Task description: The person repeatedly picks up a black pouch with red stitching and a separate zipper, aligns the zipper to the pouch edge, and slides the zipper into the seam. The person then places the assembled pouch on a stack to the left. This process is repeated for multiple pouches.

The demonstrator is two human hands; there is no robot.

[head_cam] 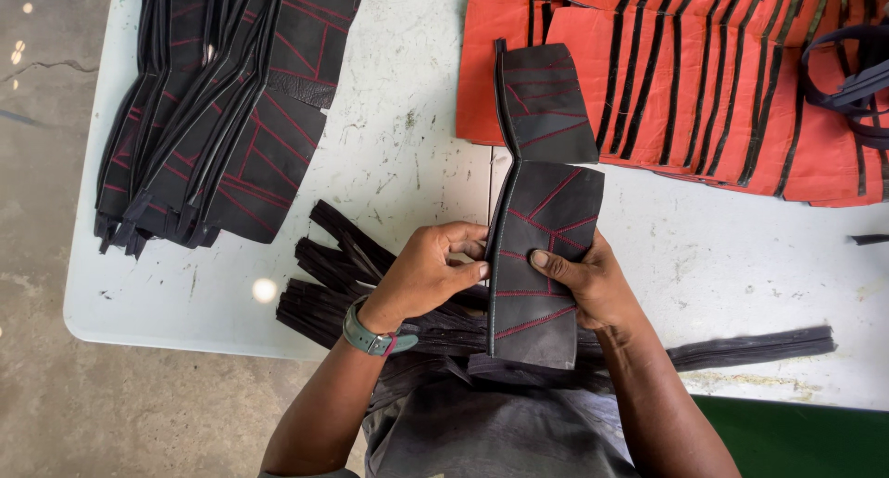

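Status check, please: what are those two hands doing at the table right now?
Left hand and right hand both grip a black panel with red stitching. Black strips lie beneath. Nothing blocks the hands.

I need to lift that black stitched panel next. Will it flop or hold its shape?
The panel probably holds fairly flat: it stands up between both hands. It likely bends at mid-length, where it kinks. The surface looks matte, so probably not slippery.

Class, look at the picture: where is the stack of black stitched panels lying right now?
In the head view, the stack of black panels lies on the white table at upper left, left of the orange panels.
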